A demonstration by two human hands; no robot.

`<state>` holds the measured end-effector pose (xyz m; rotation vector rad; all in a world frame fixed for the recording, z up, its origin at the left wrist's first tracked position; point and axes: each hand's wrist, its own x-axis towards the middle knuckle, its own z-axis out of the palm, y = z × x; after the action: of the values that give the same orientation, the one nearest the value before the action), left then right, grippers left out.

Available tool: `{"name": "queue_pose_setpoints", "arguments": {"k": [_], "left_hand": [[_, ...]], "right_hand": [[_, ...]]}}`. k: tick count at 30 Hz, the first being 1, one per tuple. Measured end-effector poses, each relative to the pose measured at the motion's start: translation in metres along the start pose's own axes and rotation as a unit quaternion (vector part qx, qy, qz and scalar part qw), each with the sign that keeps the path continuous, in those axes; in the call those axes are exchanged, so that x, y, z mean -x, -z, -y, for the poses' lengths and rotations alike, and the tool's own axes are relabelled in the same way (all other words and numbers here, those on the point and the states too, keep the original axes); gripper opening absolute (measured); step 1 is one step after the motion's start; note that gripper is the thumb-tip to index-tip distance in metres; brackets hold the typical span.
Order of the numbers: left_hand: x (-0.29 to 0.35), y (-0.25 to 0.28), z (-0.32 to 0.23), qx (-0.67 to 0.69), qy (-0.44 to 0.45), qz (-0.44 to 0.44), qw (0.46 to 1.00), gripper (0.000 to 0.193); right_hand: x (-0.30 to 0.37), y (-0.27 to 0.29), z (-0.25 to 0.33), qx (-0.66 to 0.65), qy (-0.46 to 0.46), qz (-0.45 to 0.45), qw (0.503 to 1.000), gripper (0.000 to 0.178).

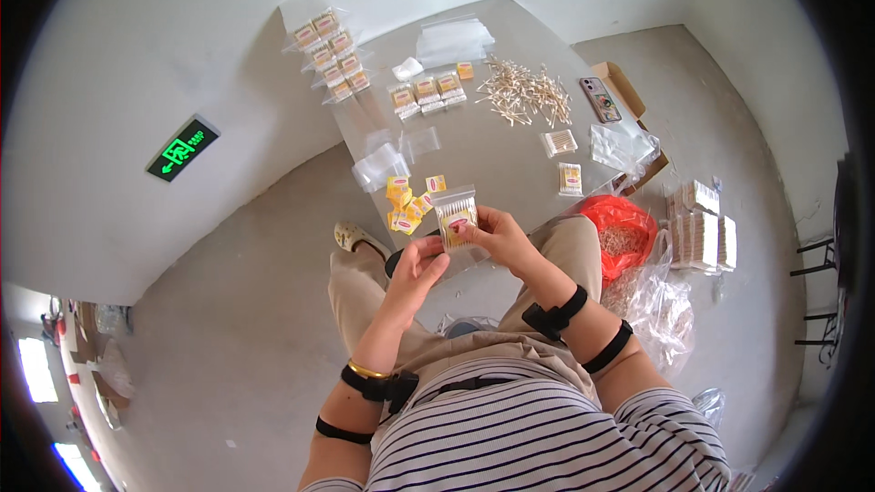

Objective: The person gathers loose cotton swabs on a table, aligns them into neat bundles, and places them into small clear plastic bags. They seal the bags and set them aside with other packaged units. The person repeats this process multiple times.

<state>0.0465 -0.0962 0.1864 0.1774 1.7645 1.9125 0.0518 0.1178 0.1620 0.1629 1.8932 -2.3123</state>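
A small clear zip bag of cotton swabs [449,207] with a yellow, white and red card inside is held upright above my lap, at the table's near edge. My right hand [499,237] grips its right side, with the thumb pressed across the card. At the lower left corner of the bag, the curled fingers of my left hand [416,271] hold its edge; part of their contact is hidden. Just beyond my left hand lies a loose pile of yellow cards [406,210]. A filled swab pack [570,179] and a bundle of swabs [559,143] rest on the table to the right.
Loose swabs [524,93] are heaped on the grey table [492,178], near filled packs [427,93], flat clear bags [456,39] and a phone [601,99]. Right of my leg stand a red bag of swabs [620,232] and stacked swab bundles [697,237].
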Motion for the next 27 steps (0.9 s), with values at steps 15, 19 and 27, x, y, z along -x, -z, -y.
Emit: {"name": "queue_pose_setpoints", "arguments": {"k": [15,19,27], "left_hand": [[-0.376,0.135,-0.004,-0.090,-0.022,-0.251,0.964,0.040],[-0.429,0.140,0.002,-0.164,0.004,-0.221,0.961,0.046],[-0.421,0.165,0.027,-0.194,-0.057,-0.303,0.931,0.054]], "right_hand": [[-0.122,0.078,-0.118,0.408,0.055,-0.263,0.872,0.009],[-0.119,0.075,-0.122,0.447,0.103,-0.298,0.837,0.005],[-0.119,0.082,-0.105,0.316,0.116,-0.286,0.897,0.016]]}}
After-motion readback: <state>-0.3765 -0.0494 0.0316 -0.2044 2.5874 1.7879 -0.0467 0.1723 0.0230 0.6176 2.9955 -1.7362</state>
